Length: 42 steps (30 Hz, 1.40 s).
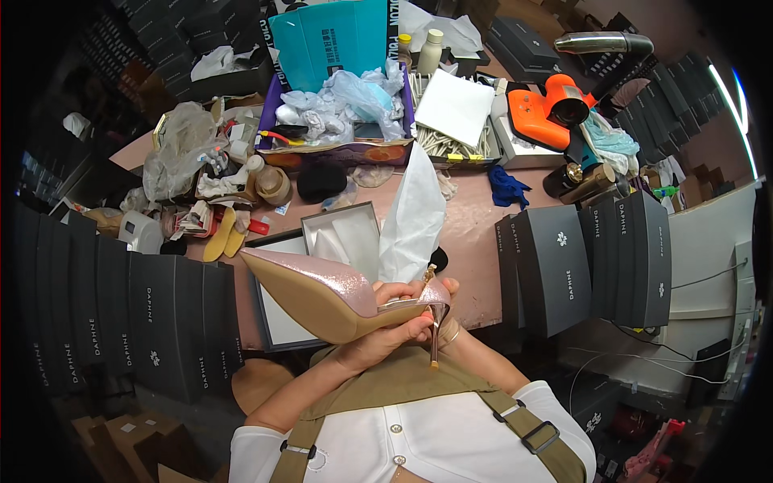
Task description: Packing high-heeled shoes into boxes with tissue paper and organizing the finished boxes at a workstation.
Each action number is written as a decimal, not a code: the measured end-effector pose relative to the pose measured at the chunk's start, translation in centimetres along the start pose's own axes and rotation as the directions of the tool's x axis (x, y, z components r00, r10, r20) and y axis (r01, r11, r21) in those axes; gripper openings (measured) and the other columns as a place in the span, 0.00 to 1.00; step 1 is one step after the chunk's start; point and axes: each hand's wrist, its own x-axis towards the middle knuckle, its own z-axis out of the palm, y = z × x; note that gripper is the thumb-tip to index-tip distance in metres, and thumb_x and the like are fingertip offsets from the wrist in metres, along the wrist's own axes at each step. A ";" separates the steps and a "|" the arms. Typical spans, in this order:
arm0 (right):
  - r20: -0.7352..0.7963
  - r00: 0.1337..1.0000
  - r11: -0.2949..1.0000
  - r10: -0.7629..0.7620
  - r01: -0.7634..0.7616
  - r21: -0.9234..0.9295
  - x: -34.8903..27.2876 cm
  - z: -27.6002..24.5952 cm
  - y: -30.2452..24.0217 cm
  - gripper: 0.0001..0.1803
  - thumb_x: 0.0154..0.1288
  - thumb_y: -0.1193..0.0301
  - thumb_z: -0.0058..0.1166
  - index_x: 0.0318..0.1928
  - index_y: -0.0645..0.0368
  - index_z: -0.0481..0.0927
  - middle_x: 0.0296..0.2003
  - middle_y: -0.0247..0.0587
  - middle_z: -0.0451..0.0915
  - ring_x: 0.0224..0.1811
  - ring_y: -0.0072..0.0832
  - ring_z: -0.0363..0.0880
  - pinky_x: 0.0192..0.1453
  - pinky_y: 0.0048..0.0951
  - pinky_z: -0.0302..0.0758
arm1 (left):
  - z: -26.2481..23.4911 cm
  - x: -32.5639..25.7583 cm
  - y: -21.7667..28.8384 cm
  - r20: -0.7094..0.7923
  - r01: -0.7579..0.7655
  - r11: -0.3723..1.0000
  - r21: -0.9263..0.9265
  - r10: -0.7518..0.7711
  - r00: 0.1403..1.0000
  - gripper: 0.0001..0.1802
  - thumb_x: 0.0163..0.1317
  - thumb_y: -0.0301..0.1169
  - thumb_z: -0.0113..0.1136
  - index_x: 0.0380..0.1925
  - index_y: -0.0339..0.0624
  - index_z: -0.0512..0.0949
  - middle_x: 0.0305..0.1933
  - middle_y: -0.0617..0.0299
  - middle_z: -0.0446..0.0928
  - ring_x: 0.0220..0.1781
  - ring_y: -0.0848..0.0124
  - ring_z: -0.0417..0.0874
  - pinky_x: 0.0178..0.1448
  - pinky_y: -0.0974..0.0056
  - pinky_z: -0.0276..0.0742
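Note:
A pink glittery high-heeled shoe (310,278) with a pointed toe is held on its side above my lap, its toe to the left and its tan sole facing me. My left hand (378,342) is closed around the middle of the shoe from below. At the heel end, my right hand (452,314) grips the back of the shoe beside the slim metallic heel; part of that hand is hidden behind it. Just beyond the shoe stands a sheet of white tissue paper (412,217). An open grey shoe box (282,302) with a white inside lies partly under the toe.
Dark grey shoe boxes stand in rows at left (169,322) and right (551,258). Across the back of the pink table are a purple carton (338,155) of crumpled tissue, a box of white sticks (451,143), an orange tool (535,117), a blue cloth (507,187) and yellow insoles (221,237).

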 end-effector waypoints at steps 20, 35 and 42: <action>-0.357 0.934 0.973 0.011 -0.092 -0.210 2.6 3.2 -1.8 0.18 0.71 0.60 0.44 0.48 0.62 0.76 0.32 0.35 0.79 0.26 0.19 0.79 0.28 0.17 0.78 | -5.9 -1.5 -7.9 0.596 0.631 0.575 -0.520 -0.285 0.751 0.42 0.53 0.55 0.64 0.55 0.30 0.67 0.46 0.59 0.76 0.43 0.75 0.80 0.48 0.72 0.76; -0.436 0.875 0.621 -0.211 -0.225 -0.751 4.4 5.3 0.5 0.42 0.63 0.76 0.56 0.71 0.61 0.45 0.24 0.33 0.73 0.20 0.18 0.72 0.22 0.17 0.68 | -6.0 -1.3 -9.5 0.556 0.648 0.260 -0.716 -0.349 0.754 0.23 0.64 0.42 0.47 0.49 0.33 0.72 0.46 0.55 0.76 0.42 0.70 0.81 0.45 0.67 0.79; -0.505 0.846 0.681 -0.172 -0.268 -0.682 5.2 3.4 0.4 0.41 0.63 0.71 0.57 0.70 0.66 0.47 0.24 0.31 0.74 0.23 0.16 0.71 0.28 0.17 0.68 | -6.0 -0.5 -10.0 0.600 0.627 0.068 -0.776 -0.223 0.768 0.22 0.69 0.41 0.40 0.48 0.33 0.72 0.44 0.56 0.78 0.40 0.69 0.82 0.44 0.66 0.79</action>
